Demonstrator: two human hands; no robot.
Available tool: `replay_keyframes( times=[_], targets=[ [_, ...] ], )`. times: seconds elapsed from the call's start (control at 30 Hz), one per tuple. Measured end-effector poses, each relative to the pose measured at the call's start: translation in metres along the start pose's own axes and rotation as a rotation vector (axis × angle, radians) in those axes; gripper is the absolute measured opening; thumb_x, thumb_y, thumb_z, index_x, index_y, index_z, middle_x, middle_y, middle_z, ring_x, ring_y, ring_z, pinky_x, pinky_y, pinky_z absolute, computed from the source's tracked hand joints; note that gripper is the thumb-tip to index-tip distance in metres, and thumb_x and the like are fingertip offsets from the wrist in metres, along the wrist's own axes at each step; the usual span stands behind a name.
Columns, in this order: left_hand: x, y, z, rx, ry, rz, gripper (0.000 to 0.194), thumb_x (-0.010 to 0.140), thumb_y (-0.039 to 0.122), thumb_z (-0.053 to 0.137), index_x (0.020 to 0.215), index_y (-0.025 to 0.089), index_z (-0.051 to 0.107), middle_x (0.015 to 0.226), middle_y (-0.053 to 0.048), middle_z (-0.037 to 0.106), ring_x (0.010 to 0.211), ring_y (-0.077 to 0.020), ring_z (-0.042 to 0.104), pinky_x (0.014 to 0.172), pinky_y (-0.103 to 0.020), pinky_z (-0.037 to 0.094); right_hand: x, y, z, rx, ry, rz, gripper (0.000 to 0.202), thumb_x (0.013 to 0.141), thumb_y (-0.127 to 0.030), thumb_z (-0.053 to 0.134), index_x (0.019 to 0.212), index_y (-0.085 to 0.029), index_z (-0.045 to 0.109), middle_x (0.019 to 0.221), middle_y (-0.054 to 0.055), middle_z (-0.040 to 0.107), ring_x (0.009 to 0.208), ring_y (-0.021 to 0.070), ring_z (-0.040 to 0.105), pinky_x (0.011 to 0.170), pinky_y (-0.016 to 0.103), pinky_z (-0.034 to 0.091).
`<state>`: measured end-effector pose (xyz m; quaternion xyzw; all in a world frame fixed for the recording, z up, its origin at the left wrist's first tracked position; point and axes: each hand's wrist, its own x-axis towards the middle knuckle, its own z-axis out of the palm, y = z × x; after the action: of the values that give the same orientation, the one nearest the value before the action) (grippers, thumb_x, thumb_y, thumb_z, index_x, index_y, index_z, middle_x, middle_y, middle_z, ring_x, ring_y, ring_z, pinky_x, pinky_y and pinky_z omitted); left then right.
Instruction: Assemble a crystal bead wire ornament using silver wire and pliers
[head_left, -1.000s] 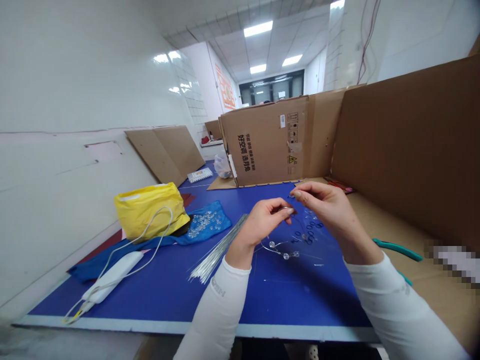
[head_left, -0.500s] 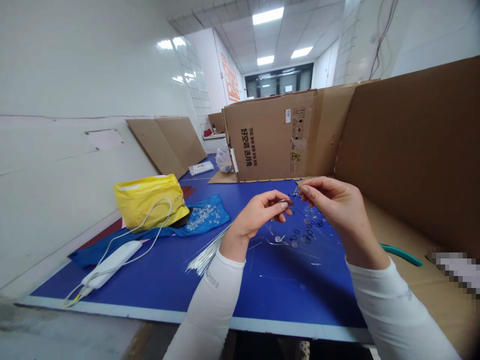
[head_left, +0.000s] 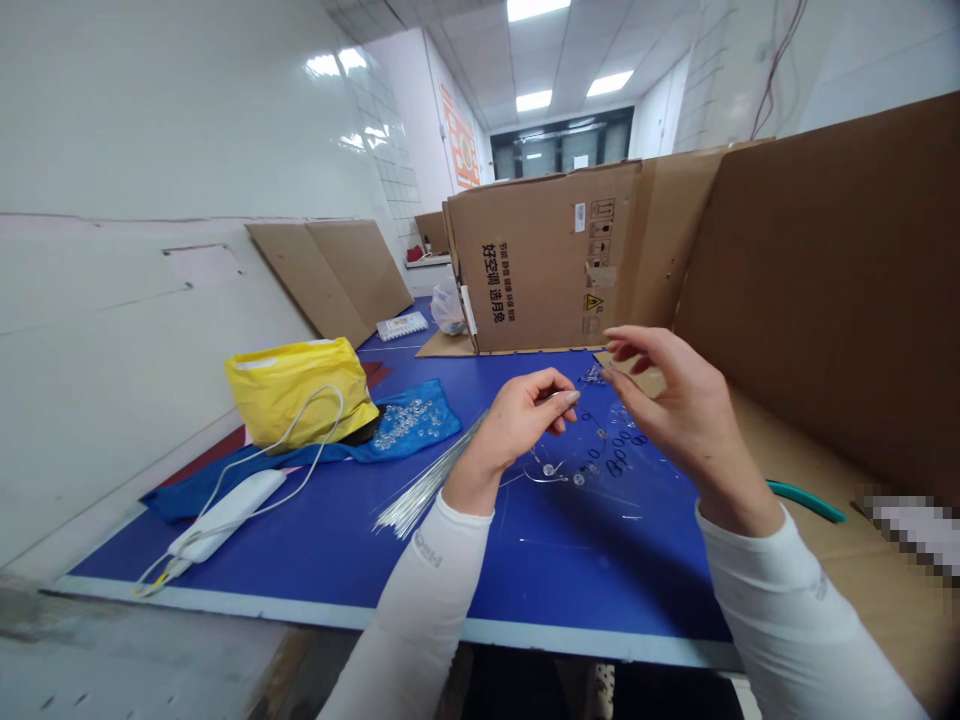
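My left hand (head_left: 517, 425) is raised over the blue table (head_left: 540, 590), thumb and fingers pinched on what looks like a thin metal wire (head_left: 568, 395). Opposite it, my right hand (head_left: 679, 430) is open, its thumb and fingers apart and nothing visible between them. Small dark rings (head_left: 616, 466) lie on the table below and between the hands, with clear beads (head_left: 579, 480) and bits of wire among them. Just beyond the fingertips is a small pile of shiny pieces (head_left: 592, 374), too small to make out. A bundle of straight silvery wires (head_left: 424, 495) lies by my left forearm.
Clear beads (head_left: 409, 424) lie on a blue cloth (head_left: 446, 400), beside a yellow bag (head_left: 296, 390). A white power strip (head_left: 229, 522) with its cord is front left. Cardboard (head_left: 555, 260) walls the back and right. A teal tool handle (head_left: 806, 500) lies right.
My right hand has let its pinch open, the fingers lifting away from the thumb. My left hand keeps its pinch in nearly the same place. The view has tilted slightly.
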<state>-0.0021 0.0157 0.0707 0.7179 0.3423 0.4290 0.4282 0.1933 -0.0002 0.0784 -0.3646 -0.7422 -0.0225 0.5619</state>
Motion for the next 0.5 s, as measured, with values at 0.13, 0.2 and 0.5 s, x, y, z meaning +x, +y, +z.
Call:
replay_keyframes(
  times=[0.13, 0.2, 0.5],
  targets=[
    [0.0017, -0.0032, -0.0018, 0.113, 0.056, 0.041, 0.019, 0.090, 0.034, 0.063, 0.084, 0.016, 0.062, 0.068, 0.001, 0.064, 0.054, -0.0070, 0.055, 0.054, -0.020, 0.045, 0.0006, 0.0002, -0.0058, -0.472, -0.010, -0.322, 0.014, 0.096, -0.025, 0.061, 0.105, -0.024, 0.073, 0.123, 0.009, 0.072, 0.122, 0.0293, 0.060, 0.097, 0.045, 0.046],
    [0.0020, -0.0041, -0.0027, 0.144, 0.056, 0.051, 0.019, 0.091, 0.033, 0.063, 0.083, 0.016, 0.062, 0.068, 0.001, 0.064, 0.054, -0.0072, 0.055, 0.054, -0.020, 0.045, 0.0007, -0.0014, -0.0063, -0.583, 0.013, -0.369, 0.012, 0.097, -0.027, 0.062, 0.099, -0.024, 0.073, 0.126, 0.008, 0.071, 0.125, 0.0290, 0.058, 0.098, 0.043, 0.043],
    [0.0012, -0.0014, -0.0037, 0.146, 0.103, 0.055, 0.018, 0.090, 0.031, 0.062, 0.081, 0.016, 0.063, 0.067, 0.001, 0.064, 0.054, -0.0075, 0.054, 0.053, -0.020, 0.044, -0.0006, -0.0031, -0.0025, -0.764, -0.056, -0.426, 0.017, 0.101, -0.025, 0.057, 0.090, -0.023, 0.070, 0.091, 0.002, 0.076, 0.090, 0.0212, 0.060, 0.075, 0.038, 0.035]
  ],
)
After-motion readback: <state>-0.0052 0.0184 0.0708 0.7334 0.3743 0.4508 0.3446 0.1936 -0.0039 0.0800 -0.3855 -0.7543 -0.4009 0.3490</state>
